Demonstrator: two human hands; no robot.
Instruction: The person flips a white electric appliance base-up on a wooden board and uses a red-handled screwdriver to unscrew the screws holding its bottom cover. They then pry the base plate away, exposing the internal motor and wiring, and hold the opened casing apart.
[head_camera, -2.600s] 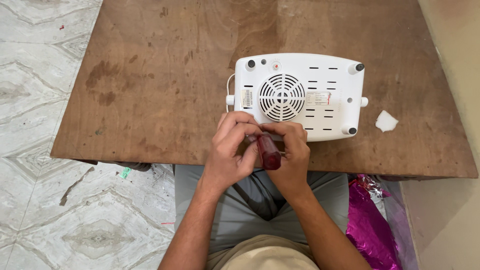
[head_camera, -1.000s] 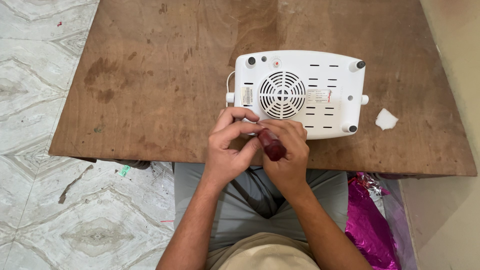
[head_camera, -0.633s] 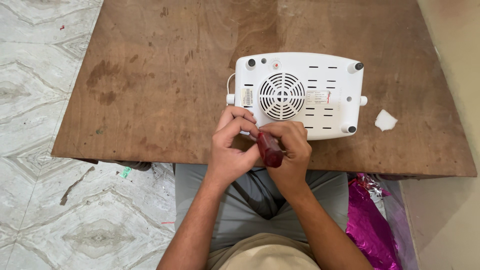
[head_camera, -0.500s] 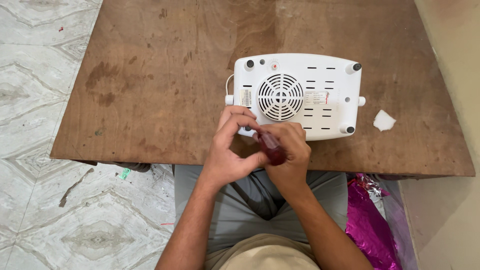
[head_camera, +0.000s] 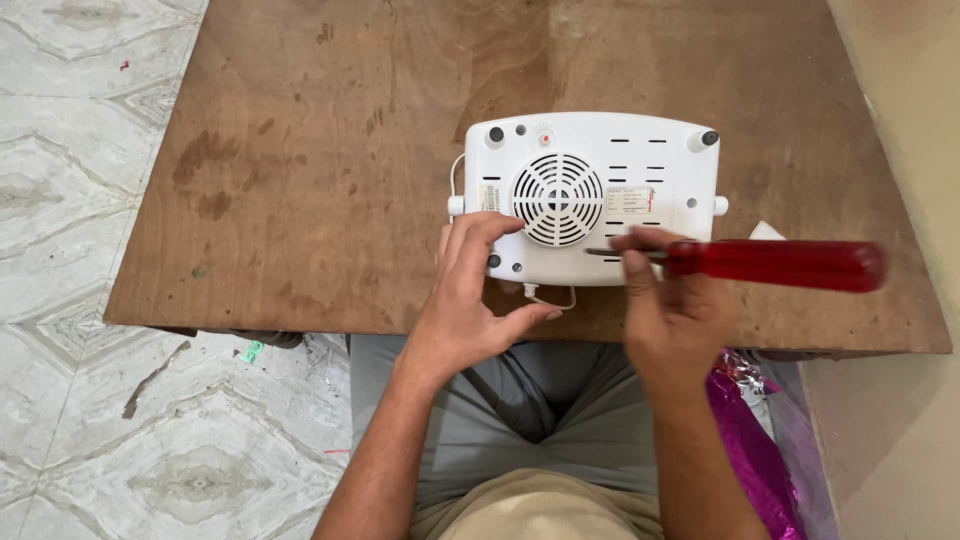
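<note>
— Screwdriver (head_camera: 775, 265) first: how is it handling?

— Red plastic handle looks stiff, smooth and light. The right hand (head_camera: 672, 305) is pinching it where the shaft joins the handle, so it is lying sideways with the handle jutting right over the wooden table (head_camera: 300, 180). Gripping the handle itself would probably give firmer control.

— And the white appliance (head_camera: 585, 195)?

— It is lying bottom-up near the table's front edge, round vent grille facing up. The shell seems rigid but probably scratchable; holding its edges looks safest. The left hand (head_camera: 470, 300) is resting on its lower-left corner, fingers spread, gripping nothing.

— Changes from half a second ago?

— Both hands were huddling around the screwdriver, held nearly upright; now they are apart and it is swinging out level.
</note>
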